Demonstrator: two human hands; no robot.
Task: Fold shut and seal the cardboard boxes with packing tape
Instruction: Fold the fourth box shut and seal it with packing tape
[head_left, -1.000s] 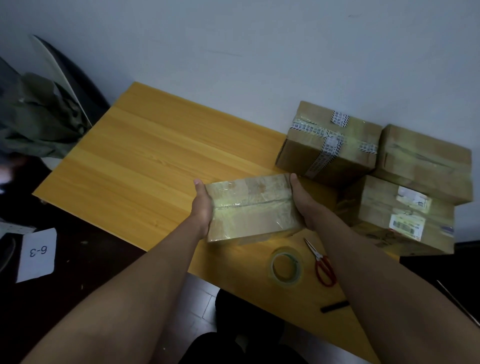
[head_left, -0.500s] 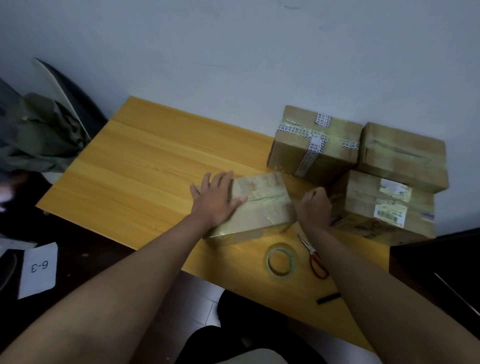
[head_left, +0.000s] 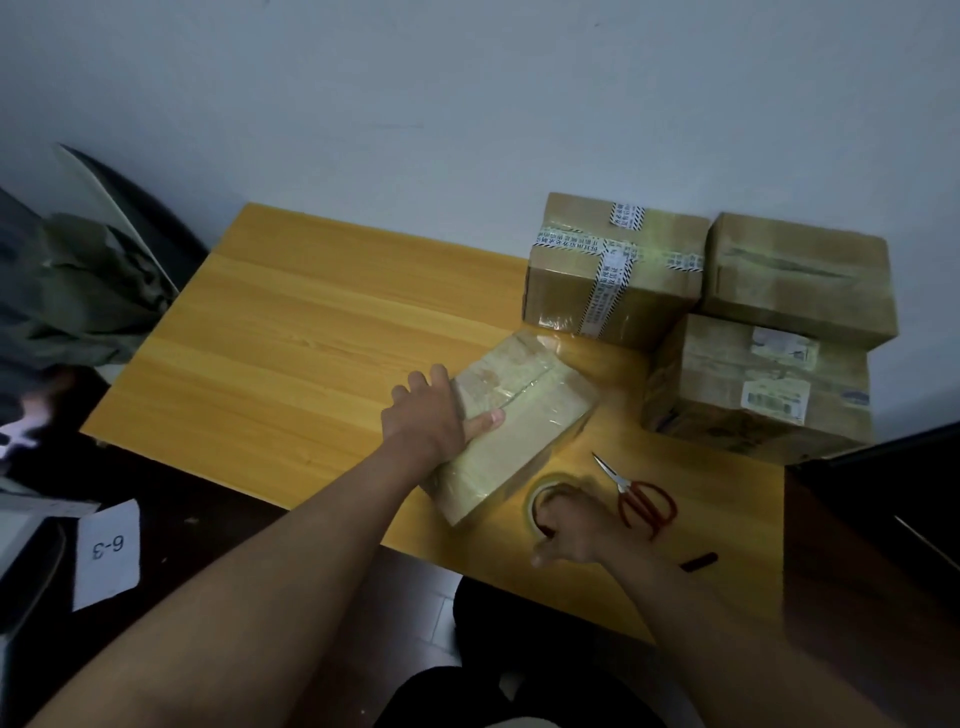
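A small cardboard box (head_left: 524, 415) with clear tape over its top seam lies turned at an angle on the wooden table (head_left: 291, 338). My left hand (head_left: 431, 415) grips its left edge, thumb on top and fingers down the side. Near the table's front edge my right hand (head_left: 571, 525) curls round the roll of clear packing tape (head_left: 543, 493), fingers inside its ring. Red-handled scissors (head_left: 641, 499) lie just right of the roll.
Three taped cardboard boxes (head_left: 613, 270) (head_left: 800, 275) (head_left: 758, 384) stand at the back right by the wall. A small black object (head_left: 698, 562) lies near the front edge. A paper marked 6-3 (head_left: 106, 553) is at the left, a dark surface (head_left: 872, 519) at the right.
The box went from held in both hands to lying on the table, turned at an angle. My left hand now grips its left edge. My right hand dropped to the tape roll.
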